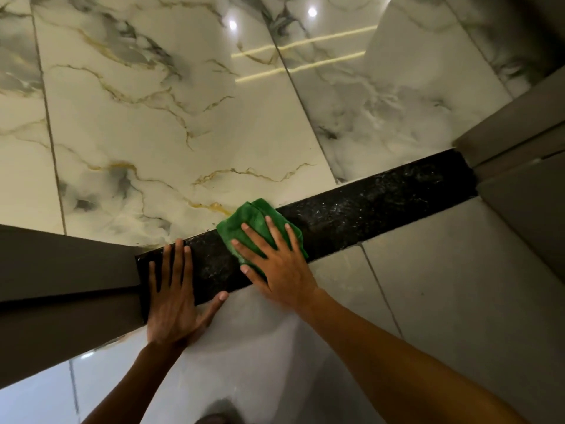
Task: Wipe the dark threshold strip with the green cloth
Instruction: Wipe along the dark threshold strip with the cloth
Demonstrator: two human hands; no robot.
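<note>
The dark speckled threshold strip [367, 200] runs diagonally across the floor from lower left to upper right. A folded green cloth [249, 220] lies on it near the middle. My right hand [275, 264] presses flat on the cloth with fingers spread, covering its near half. My left hand [174, 295] rests flat on the strip's left end, fingers apart, holding nothing. White specks show on the strip to the right of the cloth.
Glossy marble tiles [183, 117] with gold veins lie beyond the strip; plain grey tiles [443, 286] lie on my side. Brown door-frame posts stand at the strip's left end [61, 270] and right end [519, 133].
</note>
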